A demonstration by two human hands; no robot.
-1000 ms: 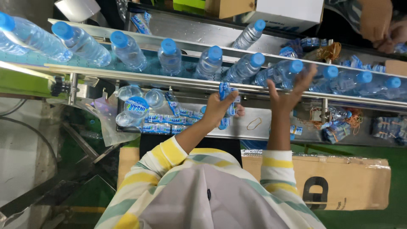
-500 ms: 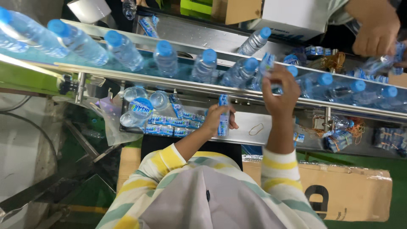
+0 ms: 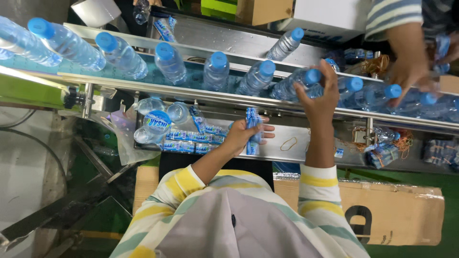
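Note:
My left hand [image 3: 245,135] is closed around a bundle of blue-and-white bottle labels [image 3: 252,128], held above the steel shelf [image 3: 296,152] below the conveyor. My right hand [image 3: 319,93] reaches up onto the belt and grips a clear water bottle with a blue cap [image 3: 295,84]. Several more blue-capped bottles [image 3: 216,71] stand in a row on the conveyor [image 3: 119,82]. My striped yellow, white and grey sleeves fill the bottom of the view.
Another person's hand [image 3: 406,71] works the bottles at the upper right. Loose labels [image 3: 186,141] and bare bottles [image 3: 155,122] lie on the shelf at left. A rubber band [image 3: 288,143] lies on the steel. A cardboard box [image 3: 397,217] sits on the green floor.
My left hand has lowered with the label bundle from the belt edge to the shelf. My right hand has closed on a bottle. The bottles have travelled along the belt.

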